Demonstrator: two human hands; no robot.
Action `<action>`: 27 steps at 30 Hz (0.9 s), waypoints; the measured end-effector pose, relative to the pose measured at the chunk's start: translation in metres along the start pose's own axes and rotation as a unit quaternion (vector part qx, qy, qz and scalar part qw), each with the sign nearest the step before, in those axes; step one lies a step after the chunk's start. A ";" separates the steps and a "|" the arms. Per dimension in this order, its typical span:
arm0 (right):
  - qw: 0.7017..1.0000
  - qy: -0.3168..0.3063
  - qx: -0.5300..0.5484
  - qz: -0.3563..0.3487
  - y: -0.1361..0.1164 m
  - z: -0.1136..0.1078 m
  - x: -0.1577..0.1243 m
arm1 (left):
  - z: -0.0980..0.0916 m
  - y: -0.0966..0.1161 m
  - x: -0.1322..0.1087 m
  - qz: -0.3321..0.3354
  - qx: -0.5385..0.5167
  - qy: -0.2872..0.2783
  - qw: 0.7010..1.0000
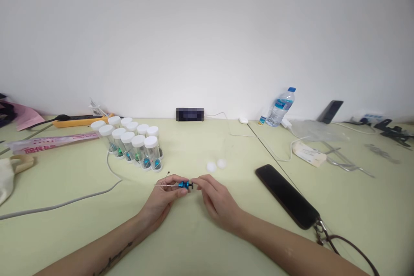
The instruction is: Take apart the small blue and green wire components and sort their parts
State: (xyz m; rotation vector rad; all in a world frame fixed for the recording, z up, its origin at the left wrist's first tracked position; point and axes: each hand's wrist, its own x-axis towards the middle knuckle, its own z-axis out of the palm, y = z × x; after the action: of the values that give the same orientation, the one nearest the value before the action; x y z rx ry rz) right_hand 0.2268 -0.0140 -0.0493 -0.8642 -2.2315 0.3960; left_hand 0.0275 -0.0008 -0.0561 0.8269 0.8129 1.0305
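Pinched a small blue tool (184, 185) between thumb and fingers of the left hand (161, 202), just above the worktop (200, 241), thin wire pointing left. Pressed fingertips of the right hand (217, 202) together on its dark right end. Worked near capped vials (132, 144), two white caps (216, 165) and a black phone (286, 196).

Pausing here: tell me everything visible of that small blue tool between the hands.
The small blue metallic spool-shaped tool looks like shiny anodised metal, waisted in the middle. A thin silver pin sticks out of its left end; a short dark tip caps its right. It lies level, sideways across the view, over the pale green table near its front. The left hand pinches the blue body between thumb and fingers; the right hand touches the dark tip with its fingertips. Finer detail is unreadable.
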 end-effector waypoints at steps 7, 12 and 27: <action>1.000 -0.004 0.007 0.019 0.000 0.000 0.000 | -0.001 -0.001 -0.001 -0.005 -0.002 -0.005 1.000; 1.000 -0.015 0.007 0.017 0.000 0.000 0.000 | 0.000 -0.001 0.000 -0.014 -0.012 -0.017 1.000; 1.000 0.005 0.008 0.010 -0.001 -0.001 -0.001 | 0.000 -0.001 0.000 0.024 0.033 -0.031 0.999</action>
State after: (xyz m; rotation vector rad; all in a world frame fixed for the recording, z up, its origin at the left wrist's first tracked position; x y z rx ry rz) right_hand 0.2274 -0.0147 -0.0487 -0.8793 -2.2098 0.4174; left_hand 0.0280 -0.0007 -0.0575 0.9350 0.7809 1.0186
